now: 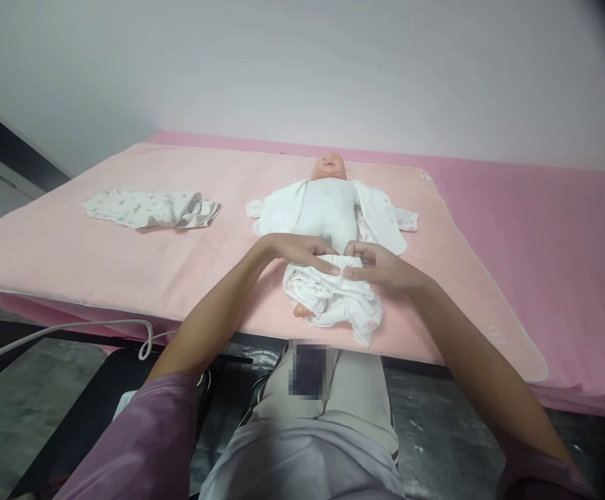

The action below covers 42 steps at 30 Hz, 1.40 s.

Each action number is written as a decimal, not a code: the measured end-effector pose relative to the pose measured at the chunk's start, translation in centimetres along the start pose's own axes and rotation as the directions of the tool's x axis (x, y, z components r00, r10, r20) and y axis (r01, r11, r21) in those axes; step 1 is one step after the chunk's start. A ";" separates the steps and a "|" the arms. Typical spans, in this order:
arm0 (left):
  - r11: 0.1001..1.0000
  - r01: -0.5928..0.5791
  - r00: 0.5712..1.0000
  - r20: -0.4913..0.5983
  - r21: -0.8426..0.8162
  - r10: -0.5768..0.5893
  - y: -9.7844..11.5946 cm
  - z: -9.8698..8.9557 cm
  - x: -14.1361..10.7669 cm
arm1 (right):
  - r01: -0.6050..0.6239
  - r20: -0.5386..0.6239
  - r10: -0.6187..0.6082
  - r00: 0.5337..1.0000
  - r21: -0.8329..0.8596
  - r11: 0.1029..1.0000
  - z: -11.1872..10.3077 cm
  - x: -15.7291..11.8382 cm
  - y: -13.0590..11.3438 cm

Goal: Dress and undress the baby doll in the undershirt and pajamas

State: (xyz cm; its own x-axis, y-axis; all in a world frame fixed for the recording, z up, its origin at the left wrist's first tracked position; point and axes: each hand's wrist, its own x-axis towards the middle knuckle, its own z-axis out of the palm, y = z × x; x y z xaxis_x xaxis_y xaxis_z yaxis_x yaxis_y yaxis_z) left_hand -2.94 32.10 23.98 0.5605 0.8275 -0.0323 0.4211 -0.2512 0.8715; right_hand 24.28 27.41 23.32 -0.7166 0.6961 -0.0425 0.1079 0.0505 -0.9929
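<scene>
A baby doll (329,167) lies on its back on the pink mat, its head at the far side. It has on a white top (328,208) with an open white jacket (380,215) spread out beneath. White baby pants (333,298) are bunched around its legs, and one small foot (302,311) pokes out at the near left. My left hand (310,251) pinches the upper edge of the pants between thumb and fingers. Opposite it, my right hand (380,265) grips the same edge, fingers curled inward. The two thumbs almost meet at the doll's middle.
A folded patterned cloth (153,210) rests at the left of the pale pink mat (187,271). Deeper pink covering (521,243) shows at the right. Below the near edge are a black chair seat (88,410) and a white cable (73,325).
</scene>
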 end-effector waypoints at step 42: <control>0.974 -0.096 0.892 0.417 -0.203 0.175 0.2 -0.2 -0.4 | 0.074 0.019 -0.076 0.997 0.092 0.993 -0.4 -0.1 1.3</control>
State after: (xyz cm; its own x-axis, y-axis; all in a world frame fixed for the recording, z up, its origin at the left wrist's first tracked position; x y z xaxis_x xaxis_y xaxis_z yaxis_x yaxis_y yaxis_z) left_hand -3.18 31.79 24.26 0.8707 0.4852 -0.0805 0.2116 -0.2218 0.9519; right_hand 24.82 27.71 22.06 -0.7354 0.6769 0.0315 -0.0097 0.0360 -0.9993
